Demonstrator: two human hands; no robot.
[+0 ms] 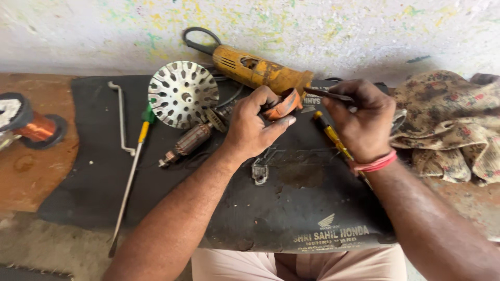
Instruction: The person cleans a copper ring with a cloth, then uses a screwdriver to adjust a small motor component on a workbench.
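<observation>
Far left of your hands sits a copper wire spool [32, 126]. Nearer lie a bent rod [122, 117], a long screwdriver [130, 177], a slotted disc [183, 94] and an armature [190, 141]. Your left hand [252, 127] is closed around an orange part [281, 105], held above the black bag [291, 208]. Behind it lies a yellow grinder [258, 70]. Your right hand [364, 122] pinches a thin tool [328, 94], its tip at the part. A yellow pen [333, 136] lies under that hand; a cloth [453, 125] lies right.
</observation>
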